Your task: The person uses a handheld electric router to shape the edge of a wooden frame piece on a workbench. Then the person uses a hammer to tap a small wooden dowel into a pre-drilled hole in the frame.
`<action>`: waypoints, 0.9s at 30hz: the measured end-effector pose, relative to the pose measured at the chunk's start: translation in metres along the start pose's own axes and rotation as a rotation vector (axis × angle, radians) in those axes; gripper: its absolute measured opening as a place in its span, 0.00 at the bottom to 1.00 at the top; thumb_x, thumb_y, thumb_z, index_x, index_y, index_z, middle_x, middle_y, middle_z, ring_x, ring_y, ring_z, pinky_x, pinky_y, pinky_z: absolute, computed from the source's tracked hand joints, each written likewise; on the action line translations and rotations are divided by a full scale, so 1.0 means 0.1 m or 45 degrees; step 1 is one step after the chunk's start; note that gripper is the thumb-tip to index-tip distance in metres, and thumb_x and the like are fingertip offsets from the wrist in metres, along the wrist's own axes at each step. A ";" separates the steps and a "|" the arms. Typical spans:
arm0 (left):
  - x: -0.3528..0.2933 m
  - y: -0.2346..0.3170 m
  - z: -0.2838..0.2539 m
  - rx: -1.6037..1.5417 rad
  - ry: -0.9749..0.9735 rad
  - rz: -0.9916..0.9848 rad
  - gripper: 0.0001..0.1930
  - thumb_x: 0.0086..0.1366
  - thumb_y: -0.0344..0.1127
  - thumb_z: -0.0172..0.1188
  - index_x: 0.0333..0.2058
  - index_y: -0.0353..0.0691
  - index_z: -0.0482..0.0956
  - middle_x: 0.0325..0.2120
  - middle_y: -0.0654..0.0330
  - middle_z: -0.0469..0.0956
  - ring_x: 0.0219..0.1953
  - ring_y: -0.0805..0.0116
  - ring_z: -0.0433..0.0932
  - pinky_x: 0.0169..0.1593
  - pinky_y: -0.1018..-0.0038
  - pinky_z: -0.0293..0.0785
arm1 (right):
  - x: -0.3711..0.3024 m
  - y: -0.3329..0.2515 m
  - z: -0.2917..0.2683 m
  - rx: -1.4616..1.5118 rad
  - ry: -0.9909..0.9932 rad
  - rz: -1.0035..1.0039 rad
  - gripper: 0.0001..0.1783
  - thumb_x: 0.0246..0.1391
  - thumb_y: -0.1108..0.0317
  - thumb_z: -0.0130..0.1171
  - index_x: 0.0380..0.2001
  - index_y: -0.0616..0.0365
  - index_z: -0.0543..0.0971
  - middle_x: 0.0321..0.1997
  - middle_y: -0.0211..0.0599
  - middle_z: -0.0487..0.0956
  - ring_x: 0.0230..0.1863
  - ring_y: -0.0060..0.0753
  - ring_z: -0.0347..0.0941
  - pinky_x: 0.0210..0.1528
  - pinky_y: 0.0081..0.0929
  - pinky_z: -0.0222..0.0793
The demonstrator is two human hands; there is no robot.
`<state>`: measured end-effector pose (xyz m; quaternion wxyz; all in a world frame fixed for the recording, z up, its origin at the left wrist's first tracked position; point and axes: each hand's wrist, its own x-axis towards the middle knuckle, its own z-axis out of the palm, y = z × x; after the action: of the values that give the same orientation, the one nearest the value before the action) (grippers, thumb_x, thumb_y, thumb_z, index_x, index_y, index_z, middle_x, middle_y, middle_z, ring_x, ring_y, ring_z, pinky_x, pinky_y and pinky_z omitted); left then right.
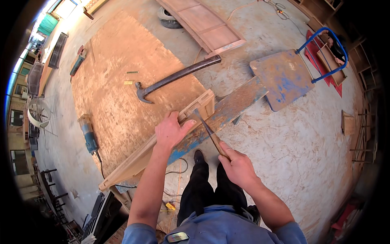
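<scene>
A long wooden frame piece [130,164] lies slantwise before me, with slots cut into its near-right end. My left hand [171,129] grips its edge, fingers curled over the far side and thumb stretched toward the slots. In my right hand [239,166] is a chisel [208,129], held by its wooden handle. The dark blade slants up and left, its tip at the wood beside my left thumb. Beyond my hands, a claw hammer [178,78] rests on the wooden board. Under the frame piece runs a worn bench plank [239,99] with blue paint.
A large stained plywood board [118,53] carries a blue power tool [88,136] and a small yellow piece [128,82]. An angle grinder [78,61] lies at its left edge. A blue-framed chair [280,77] stands right. Behind are a panelled door [207,24] and a tyre [168,18]. Cables cross the floor.
</scene>
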<state>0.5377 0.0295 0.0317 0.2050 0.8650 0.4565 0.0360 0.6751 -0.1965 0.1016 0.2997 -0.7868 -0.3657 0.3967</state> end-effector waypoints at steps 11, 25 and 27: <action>0.02 0.04 -0.03 0.028 -0.080 -0.083 0.41 0.57 0.74 0.57 0.46 0.36 0.78 0.32 0.46 0.84 0.38 0.45 0.84 0.40 0.52 0.77 | 0.06 0.02 0.01 -0.217 -0.057 -0.097 0.26 0.61 0.65 0.61 0.63 0.52 0.73 0.47 0.54 0.82 0.48 0.58 0.79 0.49 0.42 0.76; 0.03 0.07 0.08 0.094 0.032 -0.050 0.34 0.58 0.69 0.59 0.36 0.37 0.80 0.25 0.46 0.83 0.31 0.45 0.84 0.33 0.53 0.78 | 0.08 0.19 0.50 0.039 0.102 -0.138 0.28 0.61 0.65 0.62 0.64 0.52 0.73 0.41 0.57 0.83 0.42 0.58 0.81 0.44 0.41 0.76; -0.05 0.02 0.14 0.096 0.161 0.028 0.33 0.58 0.67 0.61 0.36 0.37 0.80 0.24 0.46 0.83 0.30 0.45 0.84 0.32 0.54 0.78 | 0.10 0.20 0.39 0.051 0.100 -0.151 0.26 0.60 0.63 0.62 0.62 0.50 0.75 0.39 0.54 0.83 0.38 0.59 0.80 0.40 0.44 0.76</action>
<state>0.5396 0.0200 0.0201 0.1426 0.8730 0.4602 0.0757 0.6530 -0.1927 0.0625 0.3526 -0.7725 -0.3917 0.3541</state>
